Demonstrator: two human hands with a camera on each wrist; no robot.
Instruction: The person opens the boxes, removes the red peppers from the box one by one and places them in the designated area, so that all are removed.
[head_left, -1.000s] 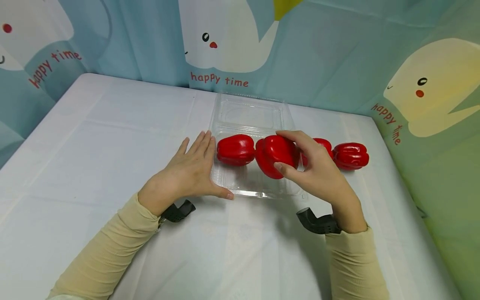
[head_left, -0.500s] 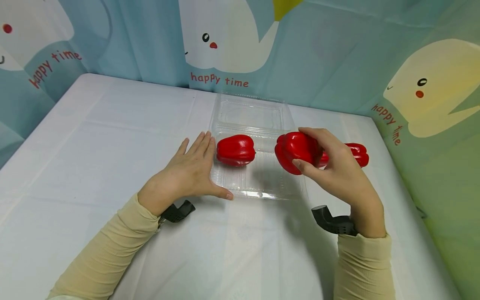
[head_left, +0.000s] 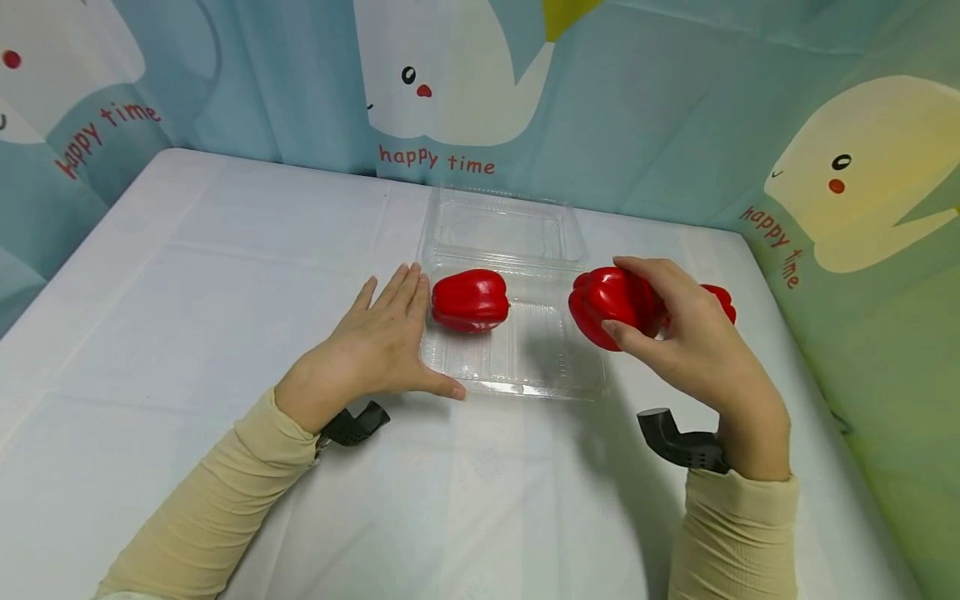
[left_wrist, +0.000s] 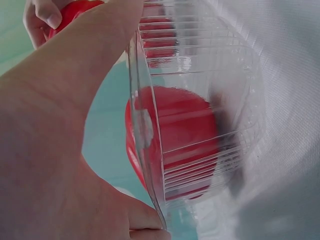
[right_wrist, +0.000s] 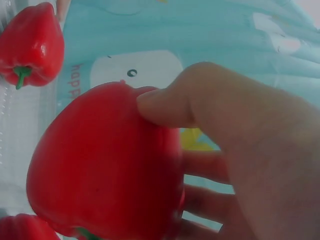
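My right hand (head_left: 693, 342) grips a red bell pepper (head_left: 609, 308) between thumb and fingers, raised over the right edge of a clear plastic clamshell box (head_left: 517, 388). The right wrist view shows that bell pepper (right_wrist: 105, 165) close up, with a bit of green stem low on it. A second red bell pepper (head_left: 470, 301) lies on its side in the left half of the box. My left hand (head_left: 375, 342) is spread with straight fingers along the box's left side, its thumb at the front corner. Through the clear wall, the left wrist view shows the pepper inside (left_wrist: 185, 135).
Past my right hand, another red bell pepper (head_left: 720, 302) lies on the white-covered table (head_left: 247, 275), mostly hidden. The box's lid (head_left: 502, 229) lies folded back toward the blue printed curtain (head_left: 637, 100). Black wrist devices (head_left: 678, 442) are worn on both wrists.
My right hand has carried the gripped bell pepper rightward from the box's middle to its right edge, now covering much of the peppers on the right. My left hand has stayed in place.
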